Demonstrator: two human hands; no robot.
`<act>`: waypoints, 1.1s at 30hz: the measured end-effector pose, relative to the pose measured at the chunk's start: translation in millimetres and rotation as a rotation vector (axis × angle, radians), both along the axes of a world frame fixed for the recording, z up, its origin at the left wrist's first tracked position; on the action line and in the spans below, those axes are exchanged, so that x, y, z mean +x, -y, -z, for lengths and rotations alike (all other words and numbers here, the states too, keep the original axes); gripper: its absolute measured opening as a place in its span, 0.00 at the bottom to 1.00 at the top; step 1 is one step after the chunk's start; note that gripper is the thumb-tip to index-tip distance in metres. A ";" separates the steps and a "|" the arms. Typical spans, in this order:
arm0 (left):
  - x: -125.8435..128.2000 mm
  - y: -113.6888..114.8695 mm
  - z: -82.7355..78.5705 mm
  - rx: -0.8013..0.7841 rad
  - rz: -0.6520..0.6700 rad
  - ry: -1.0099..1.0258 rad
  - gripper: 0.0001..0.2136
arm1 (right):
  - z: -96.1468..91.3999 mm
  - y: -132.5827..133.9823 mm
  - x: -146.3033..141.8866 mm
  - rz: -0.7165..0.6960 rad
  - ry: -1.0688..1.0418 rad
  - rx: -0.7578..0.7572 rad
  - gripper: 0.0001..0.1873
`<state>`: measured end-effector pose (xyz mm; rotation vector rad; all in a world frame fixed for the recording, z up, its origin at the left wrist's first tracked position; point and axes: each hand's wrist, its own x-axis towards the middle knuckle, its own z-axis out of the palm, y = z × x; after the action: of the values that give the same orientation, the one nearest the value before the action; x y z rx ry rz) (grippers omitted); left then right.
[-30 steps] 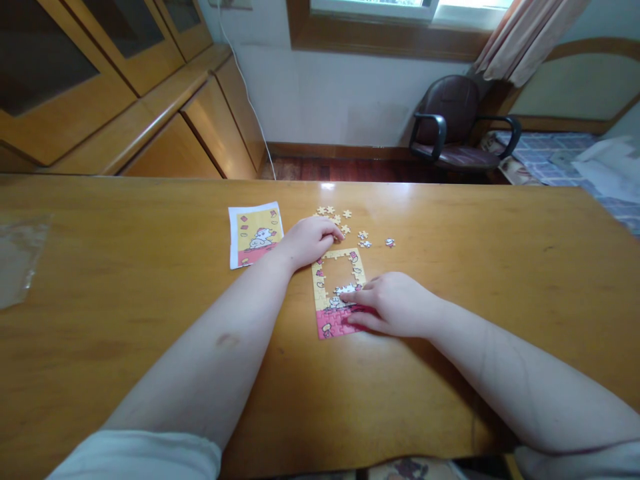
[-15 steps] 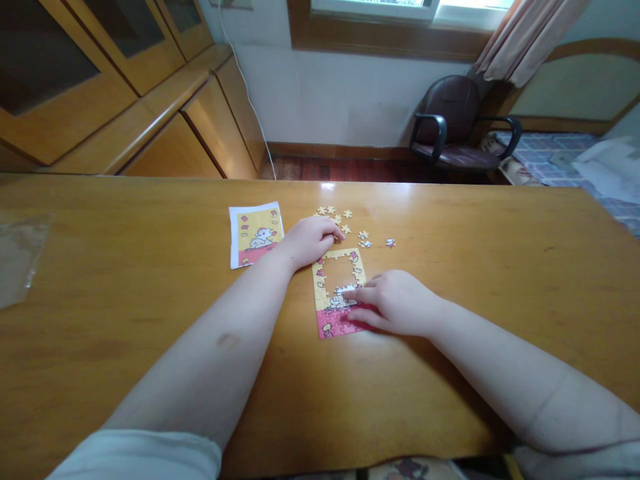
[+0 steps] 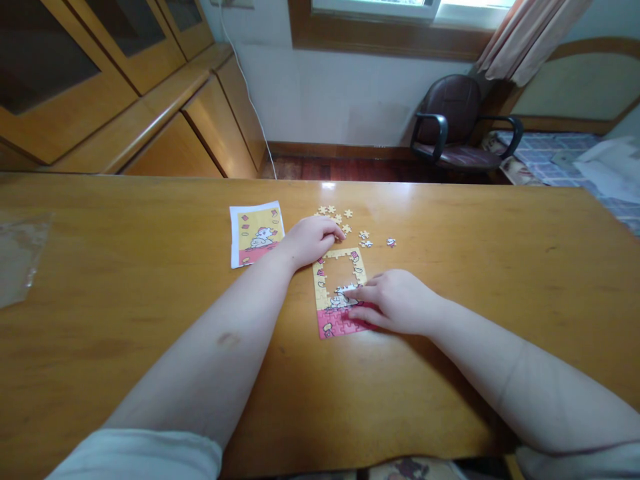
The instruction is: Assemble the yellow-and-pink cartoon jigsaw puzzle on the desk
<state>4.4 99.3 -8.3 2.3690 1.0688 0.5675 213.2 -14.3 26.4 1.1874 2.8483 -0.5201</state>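
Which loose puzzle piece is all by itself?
The mostly white jigsaw piece farthest right; the other loose pieces lie closer together, left of it.

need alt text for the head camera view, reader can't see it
A person's right hand spreads its fingers over a partly assembled jigsaw, yellow above and pink below, with a gap in its upper middle. The left hand is near loose pieces beyond it. A matching printed picture lies to the left on the wooden table.

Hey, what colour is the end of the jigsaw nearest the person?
The jigsaw's near end is mostly pink, best seen in the head view.
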 end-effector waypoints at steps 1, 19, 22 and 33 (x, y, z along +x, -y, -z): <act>0.1 0.0 0.0 -0.002 0.000 -0.001 0.15 | 0.0 -0.1 -0.1 0.000 0.002 -0.004 0.25; 0.1 -0.8 1.6 0.008 0.008 -0.007 0.15 | -0.2 -0.7 -0.4 0.010 0.031 -0.006 0.26; 0.1 -0.8 2.1 0.007 0.004 -0.004 0.15 | -0.8 -0.5 -0.9 0.017 0.044 -0.010 0.26; 0.7 0.3 -0.6 -0.006 -0.005 -0.003 0.15 | -0.1 0.6 -2.5 0.025 0.049 -0.040 0.27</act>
<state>5.2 98.9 -7.7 2.3630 1.0768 0.5615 210.7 -14.9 26.5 1.2132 2.7725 -0.5393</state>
